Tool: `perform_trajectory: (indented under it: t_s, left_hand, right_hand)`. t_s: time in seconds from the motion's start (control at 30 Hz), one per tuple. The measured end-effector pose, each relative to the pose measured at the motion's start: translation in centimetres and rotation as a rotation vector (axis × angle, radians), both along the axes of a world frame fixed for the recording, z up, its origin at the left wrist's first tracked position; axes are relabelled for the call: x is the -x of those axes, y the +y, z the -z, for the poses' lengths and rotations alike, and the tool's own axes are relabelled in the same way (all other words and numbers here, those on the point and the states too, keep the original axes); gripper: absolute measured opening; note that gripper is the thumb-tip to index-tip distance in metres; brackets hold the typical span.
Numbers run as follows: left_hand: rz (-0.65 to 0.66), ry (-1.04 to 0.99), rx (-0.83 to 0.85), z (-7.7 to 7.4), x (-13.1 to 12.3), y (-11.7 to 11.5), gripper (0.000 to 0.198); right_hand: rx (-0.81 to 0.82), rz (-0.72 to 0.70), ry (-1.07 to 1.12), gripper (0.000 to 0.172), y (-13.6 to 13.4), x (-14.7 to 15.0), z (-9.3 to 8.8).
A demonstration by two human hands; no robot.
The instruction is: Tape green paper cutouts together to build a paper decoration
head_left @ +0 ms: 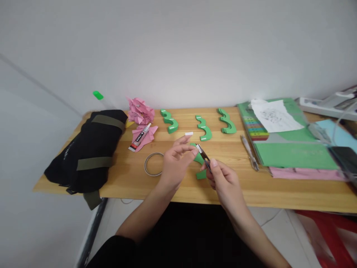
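Note:
My left hand (178,162) pinches a small white piece of tape (198,148) between thumb and forefinger. A second short white strip (189,133) shows at the tip of another left finger. Closed in my right hand (223,176) is a slim dark tool (205,157), whose exact kind I cannot make out; its tip meets the white piece. Under both hands lies a green wavy cut-out (201,174), partly hidden. Beyond are green wavy pieces with white strips on them, one at left (169,121) and one in the middle (204,128). Another green wavy stack (226,121) lies right of these.
A tape roll (145,167) lies left of my hands. Behind it are a glue tube (140,137) and crumpled pink paper (140,111). A black bag (92,145) covers the left end. At right are a pen (249,153), a green folder (295,154) and a phone (344,160).

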State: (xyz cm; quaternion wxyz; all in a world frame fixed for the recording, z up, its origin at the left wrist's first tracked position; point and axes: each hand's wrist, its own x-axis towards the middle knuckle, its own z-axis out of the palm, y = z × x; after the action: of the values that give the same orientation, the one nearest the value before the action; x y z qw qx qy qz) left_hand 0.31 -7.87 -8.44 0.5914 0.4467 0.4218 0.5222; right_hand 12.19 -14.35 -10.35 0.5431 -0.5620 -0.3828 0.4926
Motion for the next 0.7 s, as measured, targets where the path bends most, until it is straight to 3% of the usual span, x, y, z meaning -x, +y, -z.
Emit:
perform_trajectory:
  t_s: [0.7]
  left_hand:
    - [0.135, -0.165, 0.121, 0.12, 0.40, -0.16, 0.006]
  right_hand:
    - [-0.030, 0.036, -0.097, 0.051, -0.27, 0.23, -0.62]
